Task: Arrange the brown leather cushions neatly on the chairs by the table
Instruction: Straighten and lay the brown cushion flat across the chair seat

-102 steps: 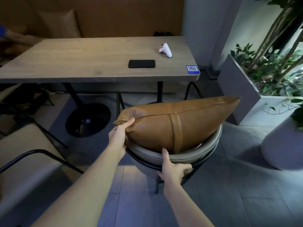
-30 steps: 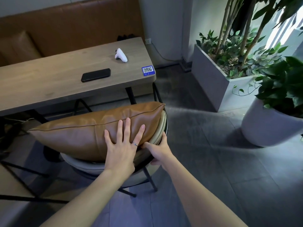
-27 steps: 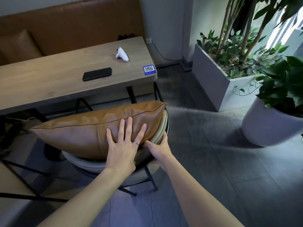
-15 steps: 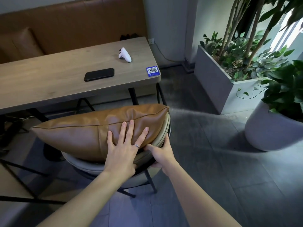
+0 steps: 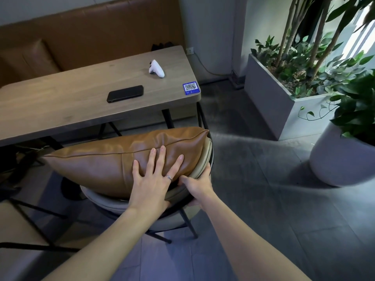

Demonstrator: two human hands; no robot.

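Cushion (image 5: 113,159) long axis 9-to-3 across chair (image 5: 200,159). Left hand (image 5: 154,179) flat, fingers spread, on 3 o'clock half. Right hand (image 5: 197,184) clamps chair rim.

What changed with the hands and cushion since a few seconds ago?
The left hand let go of the brown leather cushion's left corner and now presses flat on its face. The right hand shifted along the chair's backrest rim, gripping it. The cushion still stands on the chair; phone and controller unmoved.

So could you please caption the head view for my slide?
Left hand flat on the cushion, right hand gripping the chair rim.
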